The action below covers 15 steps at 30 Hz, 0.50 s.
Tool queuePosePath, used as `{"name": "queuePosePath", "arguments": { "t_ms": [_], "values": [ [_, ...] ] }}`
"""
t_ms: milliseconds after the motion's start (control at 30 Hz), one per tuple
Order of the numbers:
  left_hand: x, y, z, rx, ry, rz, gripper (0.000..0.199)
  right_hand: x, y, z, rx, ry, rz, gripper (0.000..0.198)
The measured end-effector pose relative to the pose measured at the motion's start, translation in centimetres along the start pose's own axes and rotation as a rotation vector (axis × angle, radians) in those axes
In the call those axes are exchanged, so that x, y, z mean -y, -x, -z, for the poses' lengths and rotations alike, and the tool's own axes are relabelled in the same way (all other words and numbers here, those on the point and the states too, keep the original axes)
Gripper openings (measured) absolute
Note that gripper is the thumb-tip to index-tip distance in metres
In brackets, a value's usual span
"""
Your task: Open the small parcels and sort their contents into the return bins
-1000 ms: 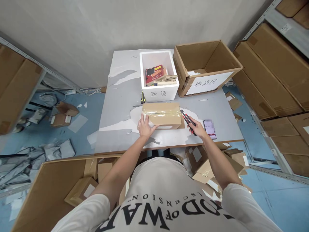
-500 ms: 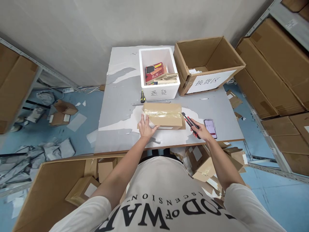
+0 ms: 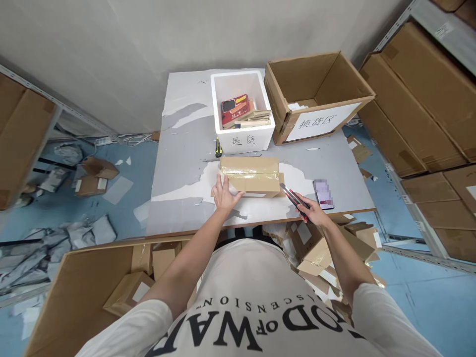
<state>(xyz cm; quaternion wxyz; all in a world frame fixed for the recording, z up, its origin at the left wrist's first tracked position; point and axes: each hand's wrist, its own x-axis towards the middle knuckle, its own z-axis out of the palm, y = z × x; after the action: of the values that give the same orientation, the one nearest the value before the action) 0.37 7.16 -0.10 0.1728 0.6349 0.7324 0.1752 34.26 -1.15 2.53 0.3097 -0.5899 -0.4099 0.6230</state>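
Observation:
A taped cardboard box (image 3: 256, 173) lies on the table near its front edge, with shiny clear tape across the top. My left hand (image 3: 225, 196) grips the box's front left corner, its thumb along the front side and its fingers at the left end. In my right hand (image 3: 314, 212) is a black and red utility knife (image 3: 293, 197). The knife's tip points up and left, close to the box's lower right corner. A flat piece of cardboard (image 3: 281, 184) shows from under the box on the right.
Behind the box stand a white foam bin (image 3: 243, 141) holding several books and a large open carton (image 3: 278, 130). A yellow and black cutter (image 3: 218, 147) lies by the bin. A phone (image 3: 323, 193) rests right of my hand. Cartons crowd below the table (image 3: 178, 148).
My right hand has drawn the knife slightly down toward the table's front edge. My left hand stays on the box. The view has shifted a little.

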Motion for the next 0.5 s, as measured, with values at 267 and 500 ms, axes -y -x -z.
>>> {"name": "queuePosePath", "arguments": {
  "t_ms": [267,500],
  "values": [
    [0.1,-0.1,0.2,-0.008,0.028,-0.022,0.103,-1.4,0.2,0.0,-0.083,-0.026,0.063,0.081],
    [1.8,-0.4,1.1,0.026,0.126,-0.173,0.1,-1.7,-2.4,-4.8,-0.464,-0.19,0.166,0.059]
  ]
}}
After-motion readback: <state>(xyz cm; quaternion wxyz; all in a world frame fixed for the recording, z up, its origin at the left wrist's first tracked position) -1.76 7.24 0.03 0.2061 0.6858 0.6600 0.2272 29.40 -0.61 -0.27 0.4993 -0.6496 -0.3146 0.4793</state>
